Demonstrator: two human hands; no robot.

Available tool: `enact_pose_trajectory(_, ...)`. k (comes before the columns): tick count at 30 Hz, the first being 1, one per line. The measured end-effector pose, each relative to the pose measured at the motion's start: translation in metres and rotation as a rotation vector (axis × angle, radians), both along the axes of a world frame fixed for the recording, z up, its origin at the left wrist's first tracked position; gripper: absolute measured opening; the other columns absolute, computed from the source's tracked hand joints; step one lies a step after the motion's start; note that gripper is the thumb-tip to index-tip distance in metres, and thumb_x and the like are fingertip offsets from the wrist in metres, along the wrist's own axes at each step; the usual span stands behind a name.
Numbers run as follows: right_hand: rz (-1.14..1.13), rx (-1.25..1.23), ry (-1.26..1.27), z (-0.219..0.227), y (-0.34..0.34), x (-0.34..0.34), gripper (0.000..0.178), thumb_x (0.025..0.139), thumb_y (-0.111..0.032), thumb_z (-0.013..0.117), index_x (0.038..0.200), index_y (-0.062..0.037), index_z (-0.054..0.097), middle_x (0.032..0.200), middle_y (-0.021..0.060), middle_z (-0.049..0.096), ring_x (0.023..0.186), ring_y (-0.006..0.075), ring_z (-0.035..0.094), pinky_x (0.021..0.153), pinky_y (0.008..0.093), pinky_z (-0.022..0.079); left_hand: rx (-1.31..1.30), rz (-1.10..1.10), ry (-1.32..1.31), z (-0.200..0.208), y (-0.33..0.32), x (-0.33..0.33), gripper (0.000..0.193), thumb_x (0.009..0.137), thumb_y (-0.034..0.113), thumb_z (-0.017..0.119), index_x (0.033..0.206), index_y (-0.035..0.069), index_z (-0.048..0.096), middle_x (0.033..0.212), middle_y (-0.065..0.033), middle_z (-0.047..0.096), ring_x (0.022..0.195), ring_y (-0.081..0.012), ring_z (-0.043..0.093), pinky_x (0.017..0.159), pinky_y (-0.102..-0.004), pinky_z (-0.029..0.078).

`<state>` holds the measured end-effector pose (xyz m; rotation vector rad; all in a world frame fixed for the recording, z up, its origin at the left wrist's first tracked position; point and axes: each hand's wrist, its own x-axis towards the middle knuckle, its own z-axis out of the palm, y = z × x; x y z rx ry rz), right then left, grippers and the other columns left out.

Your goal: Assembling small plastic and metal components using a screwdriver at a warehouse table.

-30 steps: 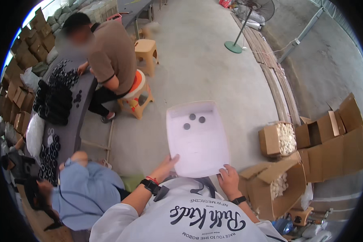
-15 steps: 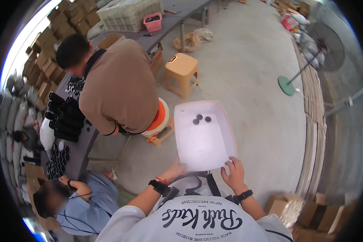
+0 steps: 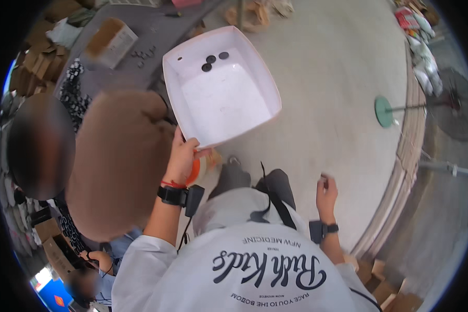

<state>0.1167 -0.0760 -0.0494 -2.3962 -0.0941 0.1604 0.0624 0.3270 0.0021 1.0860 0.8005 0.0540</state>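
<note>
A white rectangular plastic bin (image 3: 229,104) is held out ahead of me, tilted so that its inside shows. My left hand (image 3: 182,158) grips its near left corner, thumb over the rim and fingers underneath. Three small black round caps (image 3: 211,60) lie at the far end of the bin's floor. Off to the right, apart from the bin, my right hand (image 3: 326,195) hangs beside my body with its fingers curled in and nothing seen in them.
A person in a brown shirt (image 3: 122,161) bends close on my left, beside a grey table (image 3: 164,31) holding an open carton (image 3: 109,44) and many small black parts (image 3: 73,88). Another person (image 3: 101,265) sits lower left. A fan with a green base (image 3: 384,111) stands right, near stacked cardboard (image 3: 400,171).
My right hand has let go of the bin and dropped to my right side. The bin, now in my left hand alone, has moved forward and left. The brown-shirted person is now closer.
</note>
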Motion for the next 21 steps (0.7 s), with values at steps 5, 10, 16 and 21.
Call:
enact_pose_trajectory(5, 0.426, -0.151, 0.236, -0.035, 0.038, 0.082, 0.023, 0.084, -0.013, 0.059, 0.104, -0.0014, 0.061, 0.093, 0.0177, 0.062, 0.082, 0.0304, 0.062, 0.072, 0.0373, 0.05, 0.095, 0.2, 0.018, -0.01, 0.043, 0.074, 0.067, 0.077, -0.004, 0.041, 0.141, 0.009, 0.025, 0.128, -0.012, 0.047, 0.104, -0.0273, 0.059, 0.077, -0.0385, 0.056)
enact_pose_trajectory(10, 0.954, -0.355, 0.38, -0.046, 0.127, 0.179, 0.028, 0.085, -0.024, 0.056, 0.104, -0.0039, 0.061, 0.097, 0.0181, 0.062, 0.091, 0.0359, 0.06, 0.079, 0.0439, 0.048, 0.005, 0.38, 0.023, -0.007, 0.057, 0.091, 0.06, 0.077, -0.005, 0.038, 0.136, 0.006, 0.028, 0.126, -0.0154, 0.045, 0.109, -0.0325, 0.055, 0.08, -0.0443, 0.057)
enact_pose_trajectory(16, 1.155, -0.302, 0.159, -0.017, 0.299, 0.354, 0.025, 0.085, -0.019, 0.058, 0.103, -0.0029, 0.061, 0.093, 0.0165, 0.062, 0.086, 0.0344, 0.061, 0.074, 0.0418, 0.049, -0.028, 0.788, 0.053, -0.019, 0.106, 0.137, 0.062, 0.077, -0.006, 0.035, 0.137, 0.005, 0.025, 0.125, -0.0198, 0.045, 0.104, -0.0342, 0.058, 0.074, -0.0407, 0.058)
enact_pose_trajectory(21, 0.992, 0.061, -0.051, 0.004, 0.439, 0.4, 0.022, 0.087, -0.016, 0.058, 0.103, -0.002, 0.062, 0.093, 0.0168, 0.063, 0.083, 0.032, 0.062, 0.073, 0.0384, 0.049, 0.042, 1.04, -0.031, -0.054, 0.186, 0.152, 0.068, 0.076, -0.007, 0.034, 0.14, 0.008, 0.018, 0.133, -0.0194, 0.036, 0.111, -0.0351, 0.053, 0.078, -0.0442, 0.057)
